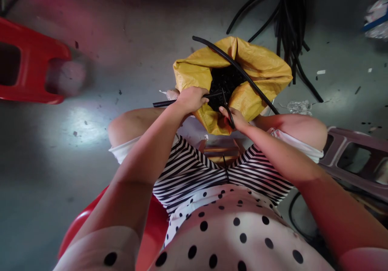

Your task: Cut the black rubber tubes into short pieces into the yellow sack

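Observation:
My left hand (191, 100) is closed around a black corrugated tube (165, 103), whose right end reaches over the mouth of a yellow sack (260, 66). In my right hand (234, 118) is a pair of dark-handled scissors (229, 115), its blades pointing up beside the tube's right part. Whether the blades touch the tube I cannot tell. Small black pieces (222, 77) lie inside the sack. Across the sack's rim rests another long black tube (242, 72), running from the upper left down towards my right knee.
A bundle of long black tubes (291, 20) lies on the floor at the upper right. At the left stands a red plastic stool (33, 60), at the right a greyish stool (357, 157). Clear plastic wrap (299, 107) and scattered black bits lie on the floor.

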Tool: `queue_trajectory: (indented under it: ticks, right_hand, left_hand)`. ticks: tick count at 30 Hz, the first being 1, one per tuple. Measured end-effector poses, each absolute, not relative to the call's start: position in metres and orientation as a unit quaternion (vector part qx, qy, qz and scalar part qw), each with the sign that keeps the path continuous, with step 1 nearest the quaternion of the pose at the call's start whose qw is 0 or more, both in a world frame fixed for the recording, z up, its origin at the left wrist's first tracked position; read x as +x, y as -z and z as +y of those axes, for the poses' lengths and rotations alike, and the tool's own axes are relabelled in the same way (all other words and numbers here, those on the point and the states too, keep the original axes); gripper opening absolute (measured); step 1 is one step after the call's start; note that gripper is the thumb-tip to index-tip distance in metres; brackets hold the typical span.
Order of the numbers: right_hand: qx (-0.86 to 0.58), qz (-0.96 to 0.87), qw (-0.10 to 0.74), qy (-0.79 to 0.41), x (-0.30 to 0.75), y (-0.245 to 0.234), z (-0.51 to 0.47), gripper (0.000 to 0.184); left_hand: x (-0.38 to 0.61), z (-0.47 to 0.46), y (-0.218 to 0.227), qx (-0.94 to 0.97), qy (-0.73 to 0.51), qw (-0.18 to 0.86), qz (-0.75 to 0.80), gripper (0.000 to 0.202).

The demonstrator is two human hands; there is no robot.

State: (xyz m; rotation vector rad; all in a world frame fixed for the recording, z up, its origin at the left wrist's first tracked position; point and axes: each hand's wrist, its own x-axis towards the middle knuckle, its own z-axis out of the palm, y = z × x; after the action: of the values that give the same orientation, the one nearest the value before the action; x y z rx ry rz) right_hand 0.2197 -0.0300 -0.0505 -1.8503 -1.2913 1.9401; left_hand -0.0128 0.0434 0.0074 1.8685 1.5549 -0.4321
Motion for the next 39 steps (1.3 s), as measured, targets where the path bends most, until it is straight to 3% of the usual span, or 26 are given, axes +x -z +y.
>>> queue_trajectory:
  ticks: [10,28,39]
  right_hand:
    - [-0.637,-0.518,0.009,-0.571,0.223,0.055,-0.023,0.069]
    - [-0.638,-0.513,0.119,-0.562,0.226,0.058,-0.034,0.083]
    - [-0.605,-0.460,0.075,-0.646,0.223,0.051,-0.032,0.077]
  left_hand:
    - [-0.016,0.043,-0.003,0.718,0.171,0.337,0.585,0.046]
    - [-0.019,0.045,0.001,0.711,0.164,0.328,0.599,0.043]
    - [-0.017,0.046,-0.003,0.716,0.136,0.320,0.606,0.044]
